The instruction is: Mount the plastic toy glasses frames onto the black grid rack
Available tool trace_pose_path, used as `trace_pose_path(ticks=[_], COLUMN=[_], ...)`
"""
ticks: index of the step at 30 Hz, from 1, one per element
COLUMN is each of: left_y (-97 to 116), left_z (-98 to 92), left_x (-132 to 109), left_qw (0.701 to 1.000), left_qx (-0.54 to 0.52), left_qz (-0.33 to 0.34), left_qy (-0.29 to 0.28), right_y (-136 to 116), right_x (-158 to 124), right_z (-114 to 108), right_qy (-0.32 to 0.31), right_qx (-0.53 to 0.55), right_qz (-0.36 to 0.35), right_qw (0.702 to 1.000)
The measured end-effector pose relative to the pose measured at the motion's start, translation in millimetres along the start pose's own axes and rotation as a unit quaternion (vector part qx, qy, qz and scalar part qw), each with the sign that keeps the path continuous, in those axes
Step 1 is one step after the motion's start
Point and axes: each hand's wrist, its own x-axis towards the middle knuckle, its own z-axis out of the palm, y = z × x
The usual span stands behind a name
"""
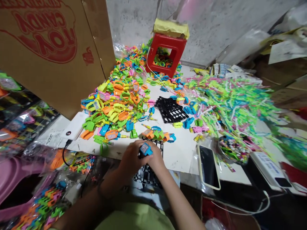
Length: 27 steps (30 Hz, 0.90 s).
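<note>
My left hand (pixel 130 156) and my right hand (pixel 155 155) are together at the table's near edge, fingers closed around a small blue toy watch (pixel 145 149). Its square patterned face points up, and the rest of it is hidden by my fingers. Beneath my hands a black plastic lattice tray (pixel 146 176) hangs over the edge. Just beyond them, a row of orange, green and blue toy watches (pixel 157 134) lies along the tray's far end. A large heap of coloured toy watches (pixel 117 108) spreads to the left.
Folded black lattice sheets (pixel 170 110) lie mid-table. A red stool (pixel 165 54) stands at the back, a tall cardboard box (pixel 55 73) at left. Coloured strips (pixel 232 95), a phone (pixel 209 167), a bowl of small pieces (pixel 233 149) and a white power bank (pixel 76 126) surround the workspace.
</note>
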Motion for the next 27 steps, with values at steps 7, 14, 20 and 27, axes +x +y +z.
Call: trace_pose_path(ticks=[7, 14, 20, 27], left_y=[12.5, 5.8, 0.6, -44.0], left_z=[-2.9, 1.3, -5.3, -80.1], left_x=[19.4, 32.1, 31.2, 4.3], left_qw=[0.999, 0.998, 0.998, 0.967], left_qx=[0.046, 0.029, 0.02, 0.239], left_qz=[0.007, -0.044, -0.054, -0.039], left_qy=[-0.004, 0.024, -0.005, 0.082], right_y=[4.0, -0.9, -5.1, 1.9], right_x=[0.9, 8.4, 9.5, -7.8], right_z=[12.5, 15.8, 13.1, -16.9], right_qy=[0.042, 0.028, 0.03, 0.067], right_qx=[-0.064, -0.074, -0.062, -0.038], right_qz=[0.047, 0.066, 0.054, 0.023], right_qw=[0.996, 0.995, 0.996, 0.997])
